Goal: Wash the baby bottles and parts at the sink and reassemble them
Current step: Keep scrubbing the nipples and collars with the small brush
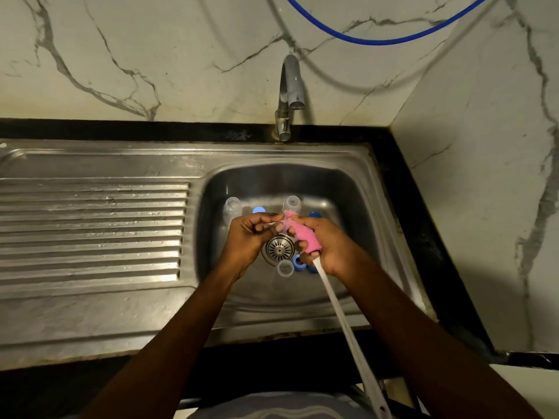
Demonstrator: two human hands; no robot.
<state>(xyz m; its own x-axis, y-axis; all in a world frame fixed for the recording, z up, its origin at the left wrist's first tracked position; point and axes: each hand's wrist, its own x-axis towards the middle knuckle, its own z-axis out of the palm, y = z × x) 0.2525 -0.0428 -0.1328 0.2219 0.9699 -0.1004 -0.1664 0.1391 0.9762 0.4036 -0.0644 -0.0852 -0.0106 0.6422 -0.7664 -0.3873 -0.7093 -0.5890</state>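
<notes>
Over the stainless steel sink (302,182), the right hand (328,247) grips a pink sponge brush (300,234); the left hand (248,237) pinches a small clear part (277,227).

Sink basin (348,189) holds clear bottles (232,207), seemingly blue rings (298,263).

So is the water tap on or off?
Off, it seems: no stream of water falls from the tap into the sink below.
</notes>
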